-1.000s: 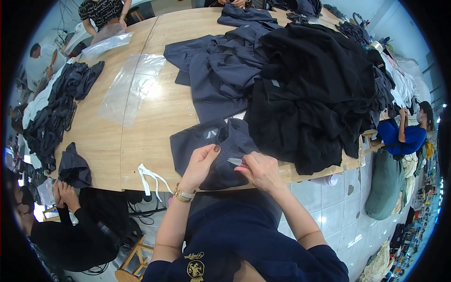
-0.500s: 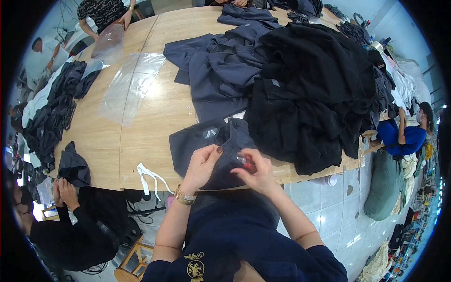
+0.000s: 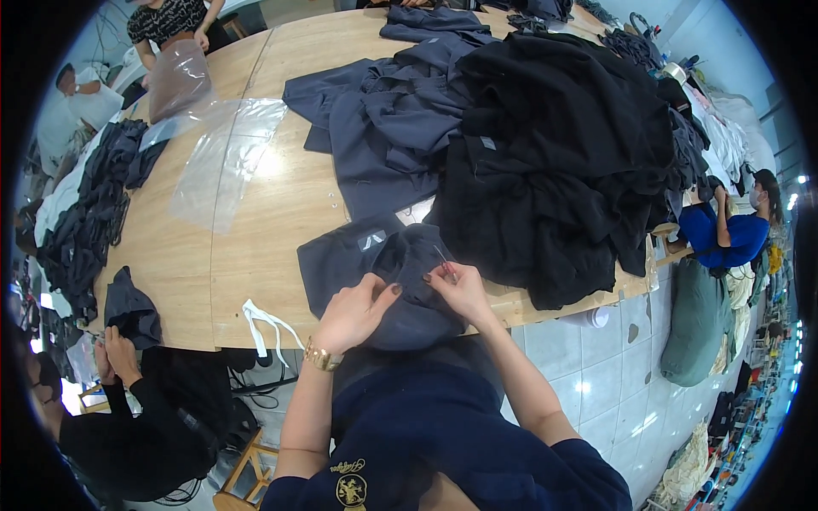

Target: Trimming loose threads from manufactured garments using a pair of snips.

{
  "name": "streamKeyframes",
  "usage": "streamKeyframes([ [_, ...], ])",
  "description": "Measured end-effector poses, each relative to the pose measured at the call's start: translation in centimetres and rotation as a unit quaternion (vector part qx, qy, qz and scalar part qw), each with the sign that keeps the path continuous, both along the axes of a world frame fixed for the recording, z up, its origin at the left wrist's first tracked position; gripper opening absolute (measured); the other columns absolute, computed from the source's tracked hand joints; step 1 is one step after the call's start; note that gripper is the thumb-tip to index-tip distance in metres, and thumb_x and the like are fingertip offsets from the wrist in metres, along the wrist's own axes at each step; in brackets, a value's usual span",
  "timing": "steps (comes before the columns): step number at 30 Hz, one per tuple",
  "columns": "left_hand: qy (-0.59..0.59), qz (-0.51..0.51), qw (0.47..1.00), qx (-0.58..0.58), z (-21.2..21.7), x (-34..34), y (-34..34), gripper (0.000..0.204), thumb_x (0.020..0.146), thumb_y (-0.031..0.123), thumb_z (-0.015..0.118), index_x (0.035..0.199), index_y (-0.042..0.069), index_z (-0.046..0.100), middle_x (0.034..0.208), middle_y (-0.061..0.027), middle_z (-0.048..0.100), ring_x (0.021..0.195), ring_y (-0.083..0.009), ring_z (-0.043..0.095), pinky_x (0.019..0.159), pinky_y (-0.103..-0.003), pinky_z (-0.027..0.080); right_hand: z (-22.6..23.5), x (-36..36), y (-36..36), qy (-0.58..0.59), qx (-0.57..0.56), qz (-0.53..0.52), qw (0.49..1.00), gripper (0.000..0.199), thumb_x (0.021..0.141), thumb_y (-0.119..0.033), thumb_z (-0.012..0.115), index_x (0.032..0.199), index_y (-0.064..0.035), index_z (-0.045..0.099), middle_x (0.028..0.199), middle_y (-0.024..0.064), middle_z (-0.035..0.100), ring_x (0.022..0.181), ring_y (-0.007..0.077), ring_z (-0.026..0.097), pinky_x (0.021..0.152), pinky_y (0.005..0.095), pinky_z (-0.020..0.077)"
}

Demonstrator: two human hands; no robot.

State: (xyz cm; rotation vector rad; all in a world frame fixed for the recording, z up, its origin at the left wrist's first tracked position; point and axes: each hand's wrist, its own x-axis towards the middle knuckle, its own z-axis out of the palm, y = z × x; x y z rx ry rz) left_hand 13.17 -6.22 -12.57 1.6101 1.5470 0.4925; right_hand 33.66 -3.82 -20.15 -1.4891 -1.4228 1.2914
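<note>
A dark grey garment [image 3: 335, 261] lies bunched at the table's front edge, part of it hanging over my lap. With thumb and fingers my left hand [image 3: 349, 317] grips its gathered cloth, left of the middle. My right hand [image 3: 463, 298] is closed round small thread snips [image 3: 444, 259] with a reddish handle, their thin metal tips pointing away from me. Its thumb and fingertips also meet the cloth on the right side. The fingers' undersides and most of the snips' handle are hidden.
Beyond lie a heap of grey garments [image 3: 383, 128] and a large black pile [image 3: 554, 153]. Clear plastic bags [image 3: 223, 162] and a white strap [image 3: 266, 324] rest on the wooden table [image 3: 256, 221]. A co-worker's hands [image 3: 119, 353] hold dark cloth at left; another person handles plastic at far left.
My right hand has turned, and the snips now point away. Both hands have come down onto the cloth, and its raised fold has been opened out and lowered towards me.
</note>
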Motion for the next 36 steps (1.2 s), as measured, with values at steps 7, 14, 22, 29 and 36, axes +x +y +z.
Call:
streamKeyframes([
  [7, -0.19, -0.012, 0.982, -0.019, -1.4, 1.1, 1.6, 0.035, 0.091, 0.03, 0.055, 0.079, -0.003, 0.058, 0.057, -0.0066, 0.051, 0.057, -0.0071, 0.045, 0.053, -0.028, 0.038, 4.8, -0.3, -1.4, 0.162, 0.03, -0.032, 0.986, 0.007, 0.084, -0.005, 0.062, 0.086, 0.0008, 0.062, 0.072, -0.0027, 0.059, 0.065, 0.0025, 0.05, 0.06, 0.0175, 0.0392],
  [14, -0.357, 0.064, 0.927, -0.092, -0.1, 1.8, 1.1, 0.027, 0.093, 0.02, 0.055, 0.081, -0.003, 0.064, 0.072, 0.006, 0.059, 0.061, 0.0016, 0.045, 0.053, -0.016, 0.039, 8.0, -0.7, -3.1, -0.042, 0.202, -0.04, 0.978, 0.016, 0.077, -0.005, 0.067, 0.092, -0.002, 0.061, 0.073, 0.0085, 0.062, 0.058, 0.0147, 0.059, 0.054, 0.0251, 0.0458],
  [22, -0.342, 0.064, 0.937, -0.041, 0.3, 2.2, 0.7, 0.022, 0.091, 0.017, 0.057, 0.085, -0.003, 0.065, 0.073, 0.0039, 0.061, 0.062, 0.0005, 0.048, 0.054, -0.016, 0.041, 7.2, -1.5, -3.2, 0.058, 0.227, -0.05, 0.971, 0.02, 0.076, 0.003, 0.064, 0.095, -0.0033, 0.061, 0.067, 0.0023, 0.055, 0.058, 0.0071, 0.052, 0.053, 0.0193, 0.0409],
  [29, -0.465, 0.086, 0.874, -0.112, 0.6, 2.0, 0.4, 0.018, 0.091, 0.01, 0.055, 0.098, -0.005, 0.063, 0.086, -0.0006, 0.065, 0.073, -0.0024, 0.056, 0.063, -0.017, 0.046, 7.0, 0.8, -3.6, 0.0, 0.151, -0.006, 0.989, 0.022, 0.085, -0.023, 0.064, 0.084, -0.0022, 0.056, 0.062, 0.0047, 0.051, 0.054, 0.0104, 0.049, 0.051, 0.0261, 0.0373],
  [36, -0.441, 0.054, 0.891, -0.089, 0.8, 1.5, 0.7, 0.018, 0.091, 0.01, 0.056, 0.097, -0.006, 0.061, 0.087, -0.0024, 0.065, 0.072, -0.0029, 0.056, 0.064, -0.018, 0.047, 8.6, 1.4, -3.3, -0.172, 0.224, 0.125, 0.951, 0.028, 0.083, -0.031, 0.062, 0.079, -0.0047, 0.056, 0.069, 0.0107, 0.059, 0.06, 0.0283, 0.057, 0.053, 0.035, 0.0417],
])
